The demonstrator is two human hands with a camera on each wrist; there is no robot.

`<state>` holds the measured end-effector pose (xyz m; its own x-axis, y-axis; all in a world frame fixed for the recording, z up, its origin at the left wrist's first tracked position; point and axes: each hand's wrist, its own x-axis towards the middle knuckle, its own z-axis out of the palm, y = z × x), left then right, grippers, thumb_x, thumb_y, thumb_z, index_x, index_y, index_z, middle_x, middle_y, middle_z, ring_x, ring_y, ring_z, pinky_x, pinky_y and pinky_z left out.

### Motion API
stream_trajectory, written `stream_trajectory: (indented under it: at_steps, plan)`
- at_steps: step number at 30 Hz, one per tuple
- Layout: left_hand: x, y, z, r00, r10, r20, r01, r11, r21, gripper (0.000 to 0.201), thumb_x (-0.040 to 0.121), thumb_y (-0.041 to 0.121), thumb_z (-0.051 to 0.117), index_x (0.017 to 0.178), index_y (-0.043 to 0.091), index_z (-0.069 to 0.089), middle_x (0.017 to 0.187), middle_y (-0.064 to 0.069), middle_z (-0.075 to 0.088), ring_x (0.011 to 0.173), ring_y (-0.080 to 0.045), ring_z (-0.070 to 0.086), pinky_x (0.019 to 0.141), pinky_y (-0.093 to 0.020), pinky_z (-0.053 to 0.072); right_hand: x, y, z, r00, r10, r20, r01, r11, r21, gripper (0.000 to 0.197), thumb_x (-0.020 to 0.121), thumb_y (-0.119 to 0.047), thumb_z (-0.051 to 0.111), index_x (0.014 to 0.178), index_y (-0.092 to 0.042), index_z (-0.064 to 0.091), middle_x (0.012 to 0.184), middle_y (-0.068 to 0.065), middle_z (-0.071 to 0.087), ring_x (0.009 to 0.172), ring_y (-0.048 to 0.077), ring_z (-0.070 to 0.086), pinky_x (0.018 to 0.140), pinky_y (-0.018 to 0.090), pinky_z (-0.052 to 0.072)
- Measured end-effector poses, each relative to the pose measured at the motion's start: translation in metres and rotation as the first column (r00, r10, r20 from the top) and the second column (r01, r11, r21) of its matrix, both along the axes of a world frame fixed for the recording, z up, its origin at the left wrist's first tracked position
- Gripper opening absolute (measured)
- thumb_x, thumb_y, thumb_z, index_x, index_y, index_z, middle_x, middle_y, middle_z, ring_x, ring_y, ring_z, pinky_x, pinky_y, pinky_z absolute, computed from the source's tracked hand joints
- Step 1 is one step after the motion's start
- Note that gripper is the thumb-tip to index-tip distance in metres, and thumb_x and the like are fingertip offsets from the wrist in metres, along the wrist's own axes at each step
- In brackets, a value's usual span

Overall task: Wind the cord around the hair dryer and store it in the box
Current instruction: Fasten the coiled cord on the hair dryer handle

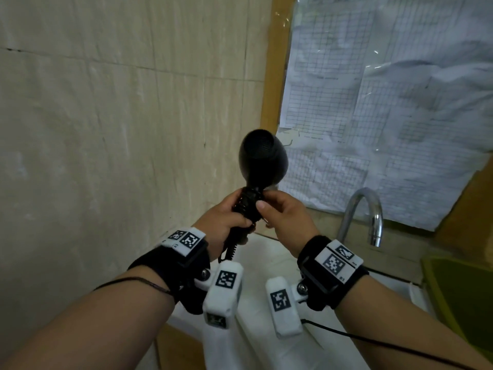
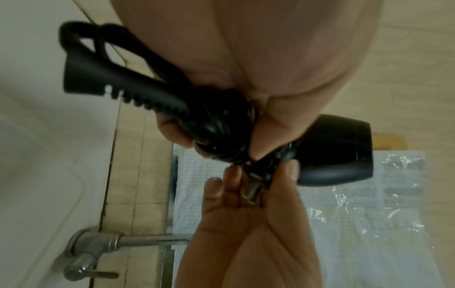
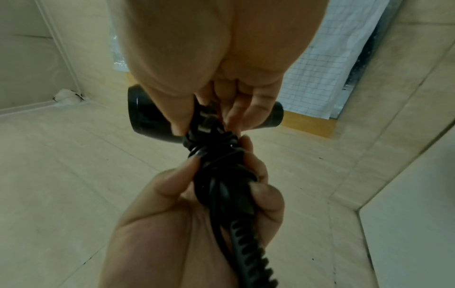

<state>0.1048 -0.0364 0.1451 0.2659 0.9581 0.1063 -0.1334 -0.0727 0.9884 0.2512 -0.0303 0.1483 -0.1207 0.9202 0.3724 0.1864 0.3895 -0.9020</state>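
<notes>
No brand or readable writing shows on the black hair dryer (image 1: 262, 158); the gridded sheets (image 1: 386, 108) under clear plastic on the wall carry print too small to read. The dryer is held up in front of the tiled wall (image 1: 120, 116), above a white sink (image 1: 264, 265) and left of a chrome tap (image 1: 369, 212). The left hand (image 1: 226, 218) grips the handle, fingers curled over the cord (image 3: 216, 161) wound around it. The right hand (image 1: 288, 217) pinches the plug (image 2: 253, 190) just below the dryer's head.

No legible text anywhere.
</notes>
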Motion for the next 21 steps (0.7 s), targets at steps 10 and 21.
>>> stream_trajectory:
  at_steps: [10,21]
  plan:
    - [0.013,0.001,-0.01,0.994,-0.035,0.106,0.039,0.999,-0.032,0.041,0.078,0.048,0.055,0.104,0.016,0.058,0.078,-0.008,0.061,0.055,-0.015,0.055,0.046,-0.025,0.04,0.006,-0.007,0.003,0.999,-0.026,-0.046,0.03,0.995,0.09,0.015,0.075,-0.03,0.071,0.075,-0.024,0.057,0.071,-0.002,0.058,0.064,0.011,0.057,0.065,0.029,0.052]
    - [0.013,0.004,-0.015,0.976,-0.106,0.192,0.129,0.985,-0.115,0.052,0.072,0.052,0.055,0.102,0.01,0.06,0.071,-0.008,0.064,0.051,-0.017,0.056,0.039,-0.023,0.041,0.022,-0.01,0.003,0.977,-0.07,0.203,0.043,0.99,0.137,0.02,0.083,-0.018,0.064,0.075,-0.035,0.058,0.076,-0.016,0.06,0.075,-0.004,0.054,0.07,0.008,0.044]
